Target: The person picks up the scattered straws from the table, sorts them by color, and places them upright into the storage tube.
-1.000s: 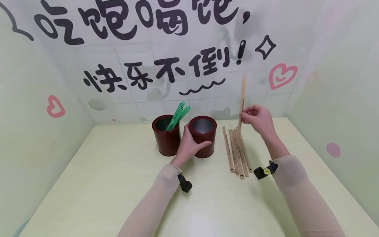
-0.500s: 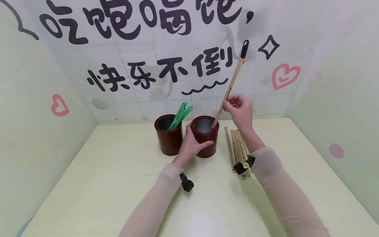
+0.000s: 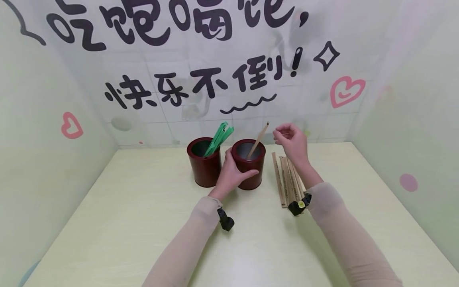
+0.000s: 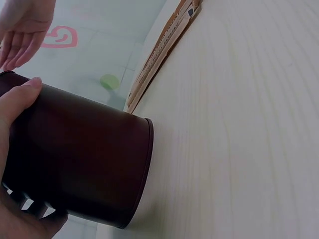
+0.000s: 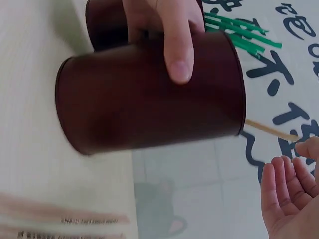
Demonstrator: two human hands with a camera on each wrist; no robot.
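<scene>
Glossy dark-red cylindrical canister, gripped by left hand; best held steady. Slim tan stick, leaning inside. Right hand, empty, fingers loosely bent; should clear stick.

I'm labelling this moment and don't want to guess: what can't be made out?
- Head: the lower end of the leaning stick, hidden inside the right canister.
- Head: how many loose sticks there are; they overlap, and the right wrist camera covers part.
- Right wrist: the loose sticks' print, too blurred to read.
- Right wrist: part of the right hand, cut off by the edge.
</scene>
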